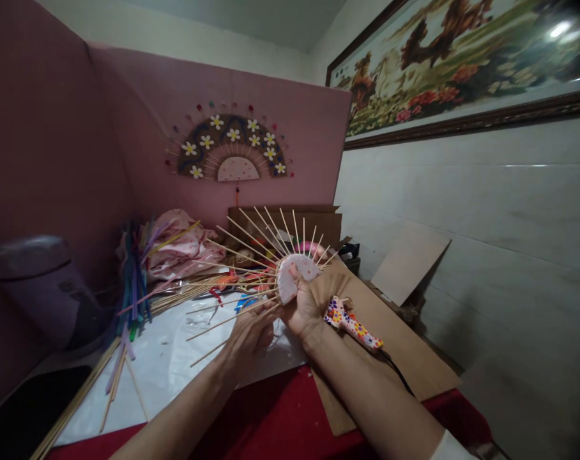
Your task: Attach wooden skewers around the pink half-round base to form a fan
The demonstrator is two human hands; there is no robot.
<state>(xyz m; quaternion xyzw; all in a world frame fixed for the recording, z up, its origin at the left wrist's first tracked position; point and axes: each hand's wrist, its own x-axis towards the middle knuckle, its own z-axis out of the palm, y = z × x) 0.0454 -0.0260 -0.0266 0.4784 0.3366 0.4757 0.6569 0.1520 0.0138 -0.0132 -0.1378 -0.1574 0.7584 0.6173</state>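
In front of me is a fan frame (pixel 285 284): a half-round base covered in pale dotted cloth, with several thin wooden sticks spreading out from its curved edge. My right hand (pixel 303 312) grips the base, thumb on the cloth face and fingers hidden behind. At the lower left of the base, my left hand (pixel 254 331) has its fingers closed at the inner ends of the lower sticks; its fingertips are partly hidden. Right of my right hand, a glue gun (pixel 359 331) in flower-patterned covering lies on a cardboard sheet (pixel 414 358), its black cord trailing toward me.
A finished fan with white flowers (pixel 233 135) hangs on the pink board. Pink cloth (pixel 177 246), coloured pipe cleaners (pixel 131 287) and bundled wooden sticks (pixel 74 406) lie left. A lidded container (pixel 45 294) stands far left. White sheeting (pixel 175 358) covers part of the red tablecloth (pixel 280 415).
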